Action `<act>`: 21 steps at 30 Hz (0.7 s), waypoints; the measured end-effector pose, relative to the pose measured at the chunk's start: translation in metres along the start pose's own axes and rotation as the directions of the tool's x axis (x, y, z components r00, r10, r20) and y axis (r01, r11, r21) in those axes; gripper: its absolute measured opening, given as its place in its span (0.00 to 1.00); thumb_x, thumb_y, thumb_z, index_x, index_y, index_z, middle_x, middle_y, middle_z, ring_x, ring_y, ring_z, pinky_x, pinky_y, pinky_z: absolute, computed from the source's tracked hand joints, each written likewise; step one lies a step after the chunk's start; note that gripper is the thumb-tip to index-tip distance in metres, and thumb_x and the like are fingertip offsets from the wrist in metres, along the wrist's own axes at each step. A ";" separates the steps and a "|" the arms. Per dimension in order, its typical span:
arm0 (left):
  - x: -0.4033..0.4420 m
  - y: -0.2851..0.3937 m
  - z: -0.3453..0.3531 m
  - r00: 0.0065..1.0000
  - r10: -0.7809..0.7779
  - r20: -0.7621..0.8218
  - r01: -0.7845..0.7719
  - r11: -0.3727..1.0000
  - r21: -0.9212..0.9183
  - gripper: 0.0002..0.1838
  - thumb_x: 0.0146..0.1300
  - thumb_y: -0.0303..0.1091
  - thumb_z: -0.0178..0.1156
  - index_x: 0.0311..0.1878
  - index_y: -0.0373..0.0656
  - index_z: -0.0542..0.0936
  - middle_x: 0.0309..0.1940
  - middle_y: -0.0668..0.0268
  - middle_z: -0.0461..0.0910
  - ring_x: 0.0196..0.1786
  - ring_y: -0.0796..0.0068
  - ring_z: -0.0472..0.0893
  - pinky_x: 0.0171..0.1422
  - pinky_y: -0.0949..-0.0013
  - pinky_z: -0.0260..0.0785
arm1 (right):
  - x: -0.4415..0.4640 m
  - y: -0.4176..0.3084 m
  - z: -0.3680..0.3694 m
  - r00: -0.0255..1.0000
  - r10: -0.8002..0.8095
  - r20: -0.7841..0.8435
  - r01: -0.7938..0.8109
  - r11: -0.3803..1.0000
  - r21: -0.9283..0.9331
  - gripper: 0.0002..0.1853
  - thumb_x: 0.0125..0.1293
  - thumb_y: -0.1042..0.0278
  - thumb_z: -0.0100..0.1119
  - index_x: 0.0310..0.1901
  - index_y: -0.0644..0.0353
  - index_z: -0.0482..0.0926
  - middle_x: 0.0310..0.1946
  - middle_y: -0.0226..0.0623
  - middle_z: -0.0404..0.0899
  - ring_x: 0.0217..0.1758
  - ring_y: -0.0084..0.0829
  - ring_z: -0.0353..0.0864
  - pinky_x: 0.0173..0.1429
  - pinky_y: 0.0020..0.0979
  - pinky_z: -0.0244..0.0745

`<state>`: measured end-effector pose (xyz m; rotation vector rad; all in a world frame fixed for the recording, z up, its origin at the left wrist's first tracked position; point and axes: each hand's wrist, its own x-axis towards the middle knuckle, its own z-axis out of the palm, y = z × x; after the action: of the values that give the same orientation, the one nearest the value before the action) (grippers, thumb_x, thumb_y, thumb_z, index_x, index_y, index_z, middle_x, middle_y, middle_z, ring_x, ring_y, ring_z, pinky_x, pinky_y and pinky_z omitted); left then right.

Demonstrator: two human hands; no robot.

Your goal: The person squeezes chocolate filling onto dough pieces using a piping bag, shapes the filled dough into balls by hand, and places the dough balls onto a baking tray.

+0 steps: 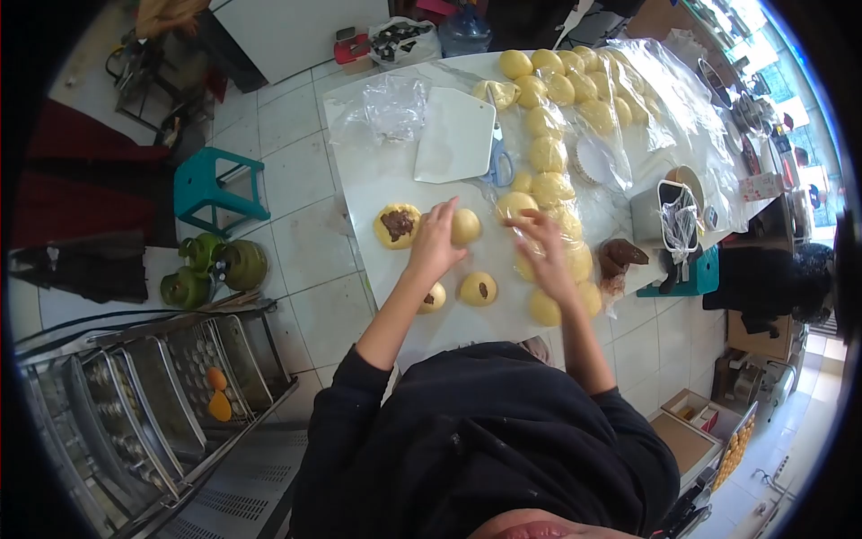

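My left hand (435,242) is beside a smooth dough ball (466,226), its fingers stretched out and thumb apart; I cannot tell whether it touches the ball. To its left lies a flattened dough round (384,228) topped with dark brown filling (398,225). Nearer to me, one dough ball (468,294) shows brown filling through a small opening, and another (436,304) is partly hidden by my left forearm. With fingers spread, my right hand (544,251) hovers over or against the rows of yellow dough balls (549,187) under clear plastic; contact is unclear.
A white board (455,135) and blue-handled scissors (501,168) lie farther back, near crumpled plastic (393,106). On the right are a bag of brown filling (620,257) and a square container (654,214). A teal stool (215,184) and a tray rack (162,404) stand left.
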<state>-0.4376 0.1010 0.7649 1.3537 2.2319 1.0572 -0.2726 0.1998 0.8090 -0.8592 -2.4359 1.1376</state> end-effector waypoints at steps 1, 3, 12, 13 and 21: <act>0.004 -0.002 0.006 0.996 -0.053 0.069 0.050 0.997 0.053 0.36 0.36 0.22 0.65 0.55 0.39 0.65 0.49 0.56 0.68 0.50 0.58 0.69 0.55 0.64 0.63 | 0.005 -0.006 0.019 0.999 -0.038 0.037 0.045 0.980 -0.194 0.17 0.58 0.60 0.52 0.49 0.53 0.73 0.58 0.38 0.56 0.60 0.39 0.53 0.59 0.39 0.50; 0.006 -0.010 0.015 0.995 -0.053 0.089 0.046 0.995 0.085 0.36 0.35 0.23 0.66 0.54 0.40 0.65 0.47 0.58 0.69 0.50 0.59 0.69 0.54 0.64 0.63 | 0.010 -0.008 0.046 0.994 -0.075 0.083 0.101 0.919 -0.380 0.19 0.59 0.55 0.50 0.51 0.52 0.72 0.60 0.38 0.53 0.62 0.41 0.48 0.60 0.42 0.46; 0.009 -0.016 0.014 0.998 -0.021 0.066 0.020 1.000 0.021 0.30 0.30 0.23 0.68 0.44 0.37 0.73 0.41 0.59 0.73 0.46 0.59 0.71 0.51 0.65 0.66 | 0.001 -0.002 0.049 0.962 -0.216 0.164 0.270 0.696 -0.665 0.28 0.56 0.38 0.43 0.55 0.43 0.68 0.63 0.37 0.47 0.66 0.42 0.44 0.60 0.47 0.39; 0.010 -0.016 0.014 0.998 -0.008 0.067 0.007 1.000 0.021 0.30 0.30 0.23 0.68 0.44 0.38 0.73 0.41 0.60 0.73 0.46 0.59 0.71 0.51 0.64 0.66 | 0.000 -0.003 0.043 0.964 -0.213 0.160 0.265 0.695 -0.669 0.28 0.56 0.38 0.43 0.55 0.43 0.68 0.63 0.37 0.47 0.66 0.42 0.44 0.60 0.47 0.39; -0.004 0.002 -0.007 0.998 0.064 0.019 -0.064 0.997 0.044 0.37 0.33 0.27 0.69 0.54 0.42 0.67 0.47 0.57 0.70 0.52 0.59 0.68 0.55 0.66 0.64 | 0.013 0.041 -0.052 0.969 0.029 -0.247 -0.217 0.579 -0.786 0.19 0.57 0.62 0.46 0.51 0.53 0.71 0.58 0.43 0.53 0.61 0.43 0.47 0.54 0.49 0.44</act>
<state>-0.4384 0.0950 0.7706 1.4565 2.2257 1.0176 -0.2397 0.2592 0.8106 -1.3223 -2.7008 -0.1674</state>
